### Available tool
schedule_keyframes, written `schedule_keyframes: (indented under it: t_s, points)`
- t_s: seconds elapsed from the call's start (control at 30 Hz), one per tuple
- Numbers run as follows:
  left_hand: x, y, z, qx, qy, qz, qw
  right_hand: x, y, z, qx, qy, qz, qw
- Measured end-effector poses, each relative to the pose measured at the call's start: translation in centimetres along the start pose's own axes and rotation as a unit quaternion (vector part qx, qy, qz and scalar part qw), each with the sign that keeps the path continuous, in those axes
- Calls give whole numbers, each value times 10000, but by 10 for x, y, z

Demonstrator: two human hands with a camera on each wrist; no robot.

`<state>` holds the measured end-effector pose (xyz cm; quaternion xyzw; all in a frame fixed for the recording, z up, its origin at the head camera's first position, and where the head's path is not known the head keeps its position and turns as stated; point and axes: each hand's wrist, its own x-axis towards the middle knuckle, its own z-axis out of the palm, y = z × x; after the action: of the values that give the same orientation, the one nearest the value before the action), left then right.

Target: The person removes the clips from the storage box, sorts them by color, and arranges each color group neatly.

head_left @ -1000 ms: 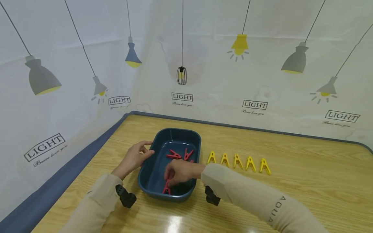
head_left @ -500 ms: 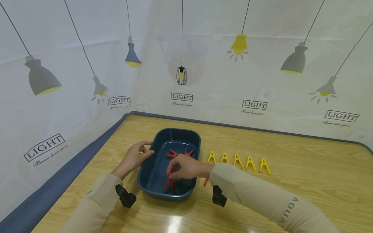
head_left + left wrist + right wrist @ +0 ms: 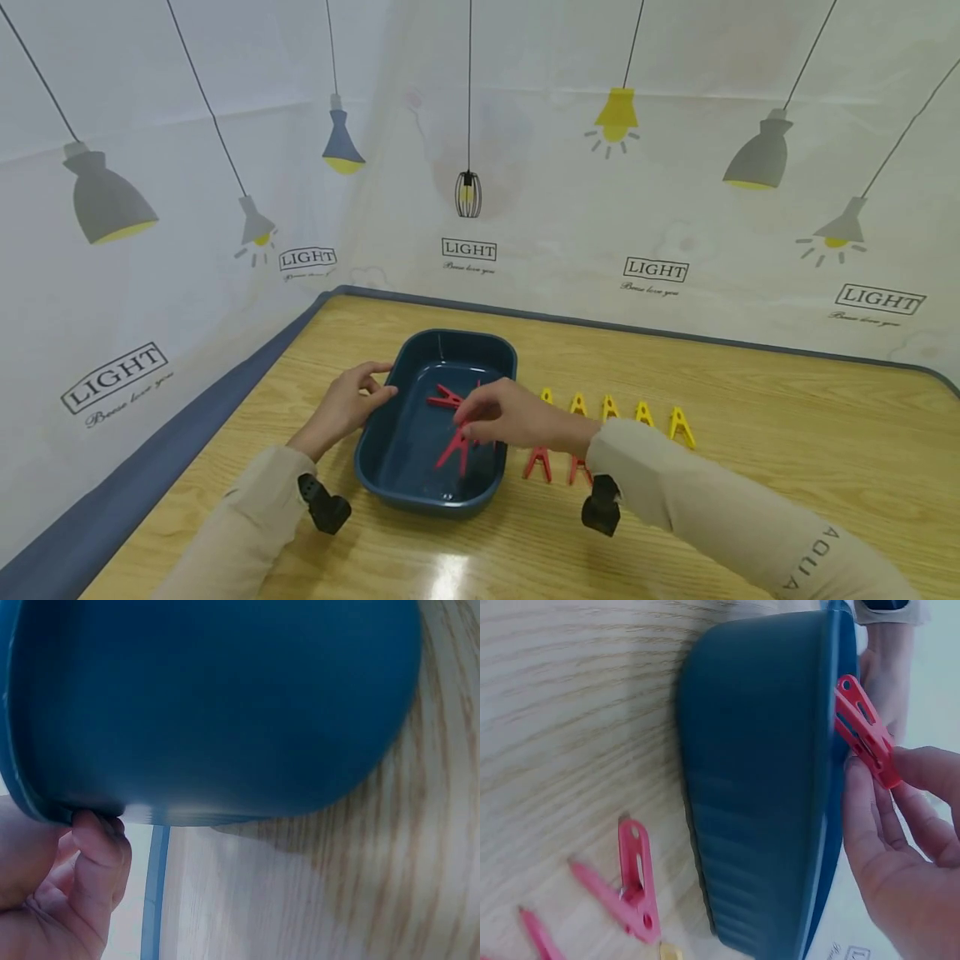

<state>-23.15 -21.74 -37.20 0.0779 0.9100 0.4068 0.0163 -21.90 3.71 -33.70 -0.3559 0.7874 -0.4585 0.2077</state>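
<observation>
A dark blue basin (image 3: 408,450) stands on the wooden table, its side filling much of the left wrist view. My left hand (image 3: 347,408) grips its left rim, thumb and curled fingers on the edge (image 3: 75,877). Over the basin, my right hand (image 3: 517,414) pinches a red clothespin (image 3: 454,452) by its top end; in the right wrist view the held clothespin (image 3: 866,731) tilts at the rim. Another red clothespin (image 3: 444,397) lies inside the basin, and more red there is partly hidden behind the right hand.
Several yellow clothespins (image 3: 680,427) form a row right of the basin. In front of them lie red clothespins (image 3: 537,466), one (image 3: 579,471) partly covered by the right wrist's camera. A printed curtain (image 3: 555,200) hangs behind the table (image 3: 735,517).
My right hand has lifted the red clothespin from the basin's near end and moved right and away from me. Red clothespins on the table have come into view. The left hand stays put.
</observation>
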Motion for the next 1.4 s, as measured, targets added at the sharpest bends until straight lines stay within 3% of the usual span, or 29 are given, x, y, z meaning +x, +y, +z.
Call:
schedule_keyframes:
  t_s: [0.27, 0.6, 1.4]
  points:
    - [0, -1, 1, 25, 26, -119, 9999, -24, -7, -24, -110, 590, 333, 9976]
    - [-2, -2, -1, 84, 36, 1, 10000, -61, 4, -49, 176, 1006, 349, 9942]
    - [-1, 3, 0, 57, 30, -33, 10000, -118, 48, -70, 124, 1388, 1131, 9838]
